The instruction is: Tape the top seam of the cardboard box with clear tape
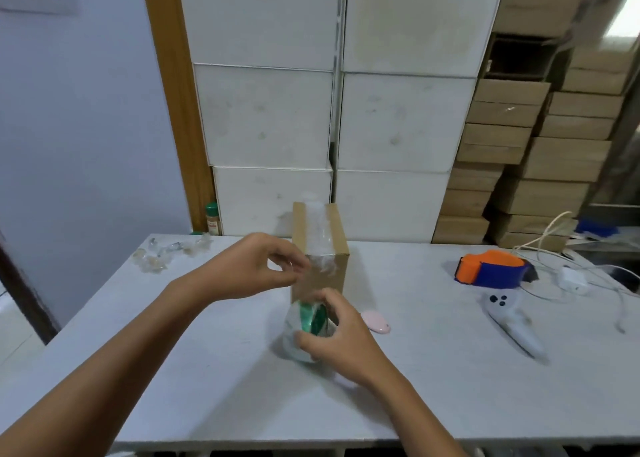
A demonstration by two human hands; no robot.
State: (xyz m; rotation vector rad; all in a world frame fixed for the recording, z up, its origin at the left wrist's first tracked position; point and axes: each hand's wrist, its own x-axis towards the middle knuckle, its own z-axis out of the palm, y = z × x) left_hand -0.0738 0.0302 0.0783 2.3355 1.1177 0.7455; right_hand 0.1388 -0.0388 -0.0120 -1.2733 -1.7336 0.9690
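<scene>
Head view: box [320,248] mid-table, a clear strip already along its top seam. My right hand [341,338] grips the roll [310,325] just near of the box; left hand [258,266] pinches at the tape by the near top edge. Risk: tape tears crooked or sticks to itself if my pull goes slack. Grey table [173,370]; dispenser [493,269] far right; stacked cartons [332,110] behind
</scene>
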